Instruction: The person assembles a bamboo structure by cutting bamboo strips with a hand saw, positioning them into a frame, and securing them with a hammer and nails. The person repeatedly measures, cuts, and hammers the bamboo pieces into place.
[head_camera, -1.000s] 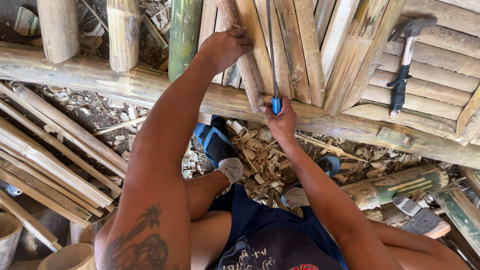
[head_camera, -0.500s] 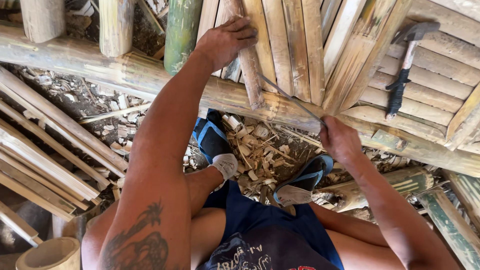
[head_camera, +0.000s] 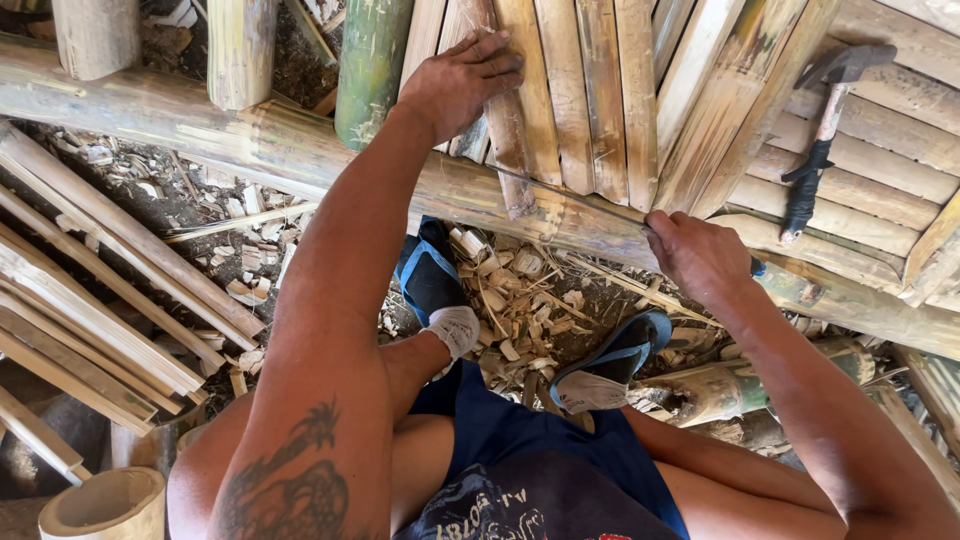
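Two hands work the bamboo: the left hand (head_camera: 465, 80) stays flat on the slats (head_camera: 560, 90), while the right hand (head_camera: 700, 255), clenched around a blue-handled tool (head_camera: 757, 267), has dropped from the slats to the horizontal pole (head_camera: 300, 145) beneath.

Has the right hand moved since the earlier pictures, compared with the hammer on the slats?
Yes. The right hand moved right along the bamboo pole, closer to the hammer; before, it was near the middle slats.
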